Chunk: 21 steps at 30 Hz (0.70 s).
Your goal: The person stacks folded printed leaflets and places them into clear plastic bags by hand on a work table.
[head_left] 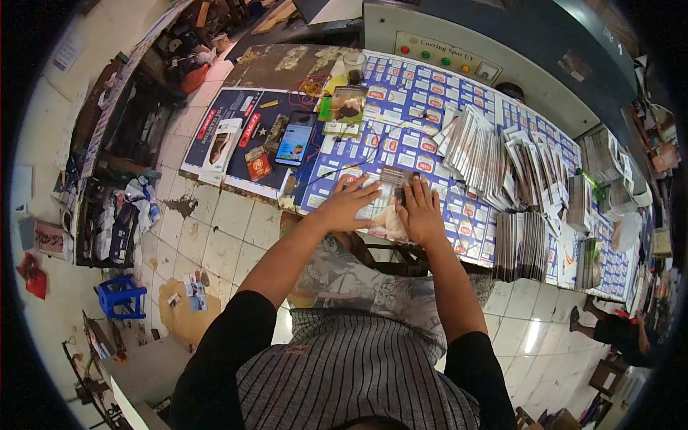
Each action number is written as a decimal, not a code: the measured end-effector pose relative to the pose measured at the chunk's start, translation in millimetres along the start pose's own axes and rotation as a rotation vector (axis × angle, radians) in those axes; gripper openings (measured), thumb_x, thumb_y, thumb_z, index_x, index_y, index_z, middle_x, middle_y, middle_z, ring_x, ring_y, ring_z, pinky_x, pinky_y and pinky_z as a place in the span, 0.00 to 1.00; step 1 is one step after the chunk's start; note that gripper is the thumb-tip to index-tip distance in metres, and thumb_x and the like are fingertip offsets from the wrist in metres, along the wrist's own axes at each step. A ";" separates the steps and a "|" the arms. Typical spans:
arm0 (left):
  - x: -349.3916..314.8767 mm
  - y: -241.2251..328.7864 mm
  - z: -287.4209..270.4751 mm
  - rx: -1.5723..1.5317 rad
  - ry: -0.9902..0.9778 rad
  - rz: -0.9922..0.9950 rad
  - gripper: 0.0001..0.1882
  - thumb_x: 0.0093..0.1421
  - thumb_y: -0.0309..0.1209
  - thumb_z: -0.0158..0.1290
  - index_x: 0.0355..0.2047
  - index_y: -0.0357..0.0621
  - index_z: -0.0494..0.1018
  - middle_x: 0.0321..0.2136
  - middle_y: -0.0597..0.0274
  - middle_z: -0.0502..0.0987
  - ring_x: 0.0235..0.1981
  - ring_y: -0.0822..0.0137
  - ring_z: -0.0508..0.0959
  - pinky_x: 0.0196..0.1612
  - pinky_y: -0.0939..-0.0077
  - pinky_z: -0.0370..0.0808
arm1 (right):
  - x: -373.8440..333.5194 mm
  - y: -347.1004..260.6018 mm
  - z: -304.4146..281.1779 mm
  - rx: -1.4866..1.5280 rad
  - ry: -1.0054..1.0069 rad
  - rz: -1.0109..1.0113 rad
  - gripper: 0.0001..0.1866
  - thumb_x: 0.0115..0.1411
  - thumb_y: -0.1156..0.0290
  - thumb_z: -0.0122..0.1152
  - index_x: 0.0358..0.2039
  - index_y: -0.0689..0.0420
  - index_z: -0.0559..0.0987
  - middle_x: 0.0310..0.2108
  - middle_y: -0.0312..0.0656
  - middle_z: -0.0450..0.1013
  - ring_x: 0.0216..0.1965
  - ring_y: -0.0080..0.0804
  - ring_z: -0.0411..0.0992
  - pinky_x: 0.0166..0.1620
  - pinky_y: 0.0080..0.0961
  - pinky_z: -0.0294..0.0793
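Observation:
My left hand [350, 206] lies on the near edge of the table with its fingers stretched out. Flat beside it, my right hand [421, 213] has its fingers pointing away from me. Between and partly under them is a printed paper piece [388, 208], dark at its far end and paler toward me; both hands touch it, and parts of it are hidden. The blue-and-white printed sheet [459, 183] spreads beneath. To the right of my right hand stands a fanned stack of folded printed papers [476, 154], with an upright row of booklets [521, 246] nearer the edge.
Left of my hands lie a phone with a lit screen [294, 140], a red-brown packet [257, 163] and a white packet [221, 150]. A dark drink in a glass [354, 66] stands far back. A grey machine [466, 61] borders the table. A blue stool [120, 297] is at left; a person [623, 333] is at right.

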<state>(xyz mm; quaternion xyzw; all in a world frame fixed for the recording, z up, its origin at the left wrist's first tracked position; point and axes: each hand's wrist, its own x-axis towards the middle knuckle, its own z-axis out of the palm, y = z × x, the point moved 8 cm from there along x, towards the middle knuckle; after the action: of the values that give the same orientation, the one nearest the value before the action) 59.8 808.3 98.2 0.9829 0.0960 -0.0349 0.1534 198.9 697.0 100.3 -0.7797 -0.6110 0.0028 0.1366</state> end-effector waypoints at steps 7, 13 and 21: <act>5.7 6.8 -10.6 -0.044 0.018 0.019 0.44 0.56 0.59 0.57 0.68 0.53 0.60 0.71 0.62 0.54 0.73 0.52 0.48 0.71 0.42 0.43 | -2.2 1.5 -8.6 -0.004 -0.044 0.033 0.32 0.69 0.52 0.46 0.67 0.59 0.62 0.71 0.54 0.51 0.72 0.53 0.48 0.68 0.58 0.49; 21.8 29.6 -30.7 0.173 -0.156 0.008 0.47 0.49 0.53 0.66 0.68 0.60 0.60 0.63 0.57 0.64 0.65 0.50 0.61 0.62 0.31 0.55 | -65.5 76.1 -60.9 0.022 0.432 0.427 0.31 0.60 0.63 0.63 0.62 0.59 0.67 0.63 0.54 0.62 0.66 0.54 0.58 0.65 0.54 0.55; 48.6 44.1 -25.7 0.240 -0.380 -0.100 0.53 0.43 0.46 0.72 0.68 0.80 0.56 0.62 0.51 0.61 0.61 0.41 0.64 0.54 0.38 0.71 | -79.8 88.5 -61.0 0.161 0.298 0.535 0.32 0.54 0.70 0.69 0.60 0.60 0.70 0.46 0.53 0.69 0.46 0.51 0.71 0.50 0.41 0.72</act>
<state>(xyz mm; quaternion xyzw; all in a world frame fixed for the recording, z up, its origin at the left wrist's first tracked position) 117.2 783.6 130.9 0.9639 0.1089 -0.2379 0.0488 273.4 589.0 126.8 -0.8913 -0.3551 -0.0273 0.2806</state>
